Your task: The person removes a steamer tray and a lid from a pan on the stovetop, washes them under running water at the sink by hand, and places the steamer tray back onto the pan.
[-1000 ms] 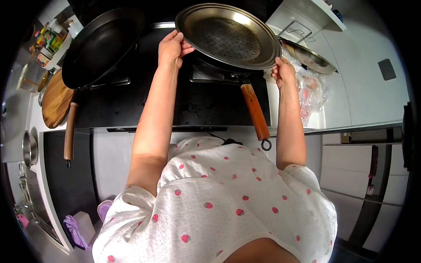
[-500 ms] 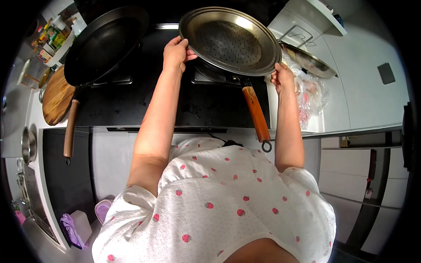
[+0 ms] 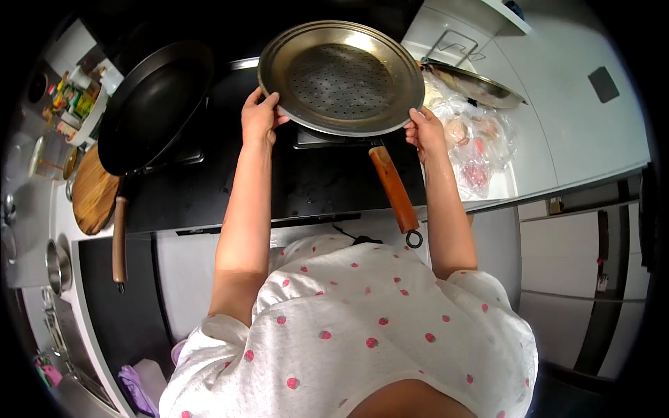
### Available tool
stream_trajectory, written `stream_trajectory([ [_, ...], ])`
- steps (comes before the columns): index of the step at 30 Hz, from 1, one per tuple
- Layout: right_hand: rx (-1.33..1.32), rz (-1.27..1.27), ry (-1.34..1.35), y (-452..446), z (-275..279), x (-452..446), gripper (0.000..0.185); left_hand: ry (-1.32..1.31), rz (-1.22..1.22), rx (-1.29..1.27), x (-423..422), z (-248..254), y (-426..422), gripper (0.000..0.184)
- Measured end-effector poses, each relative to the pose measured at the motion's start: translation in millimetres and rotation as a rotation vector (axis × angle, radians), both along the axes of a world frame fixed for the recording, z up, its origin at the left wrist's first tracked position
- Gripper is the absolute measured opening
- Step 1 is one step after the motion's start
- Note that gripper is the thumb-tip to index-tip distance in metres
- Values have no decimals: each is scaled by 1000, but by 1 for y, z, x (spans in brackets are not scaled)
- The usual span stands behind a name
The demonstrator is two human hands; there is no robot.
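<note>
A round metal steamer tray (image 3: pixel 341 80) with a perforated middle is held level between my two hands. My left hand (image 3: pixel 260 120) grips its left rim, thumb on top and fingers beneath. On the right rim, my right hand (image 3: pixel 425 131) pinches the edge the same way. Below the tray is a pan on the right burner; its orange-brown wooden handle (image 3: pixel 394 188) points toward me, and the tray hides most of its body. Whether the tray touches that pan I cannot tell.
A black wok (image 3: pixel 157 108) with a wooden handle sits on the left of the black stove (image 3: pixel 306 188). Left of it are a wooden cutting board (image 3: pixel 94 188) and seasoning bottles (image 3: pixel 80 104). On the right counter lie clear plastic bags (image 3: pixel 477 150) and a metal lid (image 3: pixel 481 83) by a wire rack.
The head view has shifted and tilted slightly. Both hands keep their grip on the steamer tray, which appears a little further left and lower in view.
</note>
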State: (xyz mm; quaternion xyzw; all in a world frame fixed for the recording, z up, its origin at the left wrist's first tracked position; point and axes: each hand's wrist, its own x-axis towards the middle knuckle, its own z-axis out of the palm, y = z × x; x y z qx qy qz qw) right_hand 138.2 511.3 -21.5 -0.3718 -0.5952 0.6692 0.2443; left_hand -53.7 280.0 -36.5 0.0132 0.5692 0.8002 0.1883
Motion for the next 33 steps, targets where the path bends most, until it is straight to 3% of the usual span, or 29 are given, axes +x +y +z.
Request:
stream_trajectory([
  [4, -5, 2, 54, -9, 2, 6, 50, 4, -37, 31, 1, -6, 0, 39],
  [8, -28, 85, -57, -23, 6, 19, 49, 13, 10, -87, 5, -6, -1, 25],
  [9, -11, 101, -99, -31, 13, 21, 40, 14, 19, -74, 10, -3, -1, 17],
  [12, 18, 33, -33, -28, 3, 20, 38, 24, -12, -70, 9, -4, -2, 14],
  [17, 6, 47, 147, -14, 1, 16, 35, 43, -34, -93, 10, 0, -6, 13],
  [19, -4, 8, 144, -16, 6, 17, 34, 43, -38, -8, 10, 0, -6, 12],
  [33, -34, 15, 239, -1, 29, 23, 26, 65, -23, -67, 4, 24, -7, 14],
])
